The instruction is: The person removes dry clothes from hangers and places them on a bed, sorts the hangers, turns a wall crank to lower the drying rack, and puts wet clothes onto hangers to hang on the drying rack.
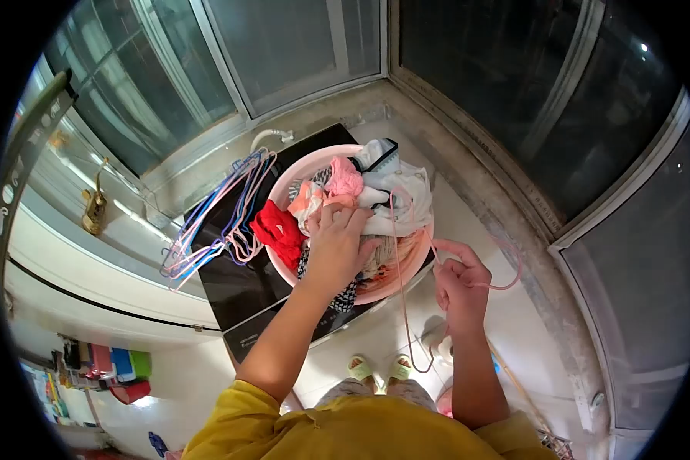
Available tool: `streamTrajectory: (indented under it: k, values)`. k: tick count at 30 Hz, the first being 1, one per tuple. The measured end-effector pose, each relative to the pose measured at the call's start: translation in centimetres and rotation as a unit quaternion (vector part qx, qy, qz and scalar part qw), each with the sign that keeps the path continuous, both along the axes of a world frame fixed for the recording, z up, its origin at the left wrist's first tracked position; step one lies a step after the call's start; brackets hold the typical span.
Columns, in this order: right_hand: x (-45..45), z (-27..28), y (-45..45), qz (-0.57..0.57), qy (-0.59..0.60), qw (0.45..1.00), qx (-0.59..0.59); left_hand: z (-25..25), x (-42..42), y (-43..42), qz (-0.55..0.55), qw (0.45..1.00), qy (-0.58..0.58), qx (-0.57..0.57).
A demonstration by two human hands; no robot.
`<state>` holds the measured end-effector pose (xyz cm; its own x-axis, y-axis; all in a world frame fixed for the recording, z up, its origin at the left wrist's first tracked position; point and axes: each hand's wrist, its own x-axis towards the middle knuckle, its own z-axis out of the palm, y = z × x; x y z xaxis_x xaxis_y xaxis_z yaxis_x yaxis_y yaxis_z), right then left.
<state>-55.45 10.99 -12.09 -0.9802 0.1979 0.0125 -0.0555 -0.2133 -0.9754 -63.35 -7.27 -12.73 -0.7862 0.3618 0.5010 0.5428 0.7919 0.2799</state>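
Observation:
A pink plastic basin (391, 292) heaped with laundry stands in front of me. My left hand (337, 239) rests on the pile, fingers stretched over an orange and white garment (307, 198) and thumb apart. Near it lie a red garment (278, 234), a pink fuzzy piece (344, 178) and a white garment (406, 192). To the right of the basin, my right hand (461, 285) is closed on a pink clothes hanger (403, 299). The hanger's long side hangs across the basin's front, and its hook curves out to the right of the hand.
A bundle of blue, pink and purple hangers (226, 222) lies left of the basin on a black glossy surface (245, 287). Windows (529, 84) enclose the corner behind. A brass-coloured fitting (94, 207) is at left. Below are my feet in light green slippers (359, 366).

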Motion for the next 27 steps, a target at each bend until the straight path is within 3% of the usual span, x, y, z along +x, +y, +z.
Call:
streamTrajectory:
  k: [2, 5, 6, 7, 9, 10, 11, 15, 16, 17, 18, 19, 20, 21, 23, 24, 25, 27]
  values:
    - [-0.1, 0.4, -0.4, -0.006, -0.004, 1.000, -0.006, -0.5, -0.5, -0.2, 0.011, 1.000, -0.020, 0.005]
    - [-0.8, -0.1, -0.8, -0.018, 0.031, 0.999, -0.007, -1.2, -2.0, -3.2, 0.046, 0.995, 0.040, 0.082]
    - [-0.8, 0.4, -1.1, -0.014, 0.033, 0.999, -0.007, -1.3, -2.4, -4.8, 0.059, 0.957, -0.060, 0.279]
    - [-0.7, 1.2, -1.4, -0.045, 0.038, 0.998, 0.000, -1.1, -2.9, -6.2, 0.066, 0.871, -0.156, 0.461]
    - [-0.8, 1.8, -1.8, -0.076, 0.045, 0.996, 0.005, 0.4, -3.1, -8.3, 0.053, 0.803, -0.074, 0.589]
    - [-0.9, 1.7, -1.7, -0.074, 0.055, 0.995, 0.023, 0.8, -3.5, -9.0, -0.034, 0.759, -0.023, 0.649]
    - [-1.0, 1.6, -1.7, -0.073, 0.064, 0.994, 0.040, 1.7, -3.1, -9.7, -0.051, 0.778, 0.004, 0.626]
    - [-1.5, 1.5, -1.5, -0.068, 0.060, 0.995, 0.040, 4.7, 0.7, -9.8, -0.141, 0.745, -0.127, 0.640]
    - [-1.9, 1.1, -1.3, -0.058, 0.049, 0.995, 0.068, 4.9, 2.2, -9.6, -0.120, 0.808, -0.114, 0.565]
    - [-2.3, 0.7, -1.2, -0.046, 0.036, 0.993, 0.098, 5.3, 4.1, -8.8, -0.134, 0.834, -0.159, 0.511]
    - [-2.8, 0.2, -1.3, -0.045, 0.035, 0.993, 0.101, 4.6, 4.8, -8.1, -0.224, 0.876, -0.145, 0.402]
    - [-3.3, -0.4, -1.7, -0.006, 0.016, 0.991, 0.133, 5.0, 6.7, -6.6, -0.224, 0.910, -0.162, 0.307]
    - [-3.9, -1.0, -2.2, 0.034, -0.002, 0.986, 0.164, 4.8, 7.6, -5.0, -0.319, 0.887, -0.160, 0.292]
    - [-4.5, -1.7, -2.7, 0.037, -0.001, 0.985, 0.166, 4.1, 9.4, -3.6, -0.316, 0.877, -0.226, 0.283]
    - [-5.5, -2.5, -3.9, -0.017, 0.003, 0.950, 0.311, 3.7, 10.0, -2.5, -0.374, 0.890, -0.201, 0.167]
    - [-5.7, -2.3, -4.5, -0.001, 0.028, 0.979, 0.203, 3.2, 9.7, -2.9, -0.372, 0.889, -0.214, 0.157]
    - [-6.2, -2.9, -4.0, 0.005, 0.028, 0.978, 0.204, 2.8, 9.0, -3.7, -0.371, 0.889, -0.226, 0.147]
    - [-7.8, -4.3, -3.0, 0.052, -0.047, 0.978, 0.195, 2.9, 7.3, -5.1, -0.194, 0.929, -0.162, 0.271]
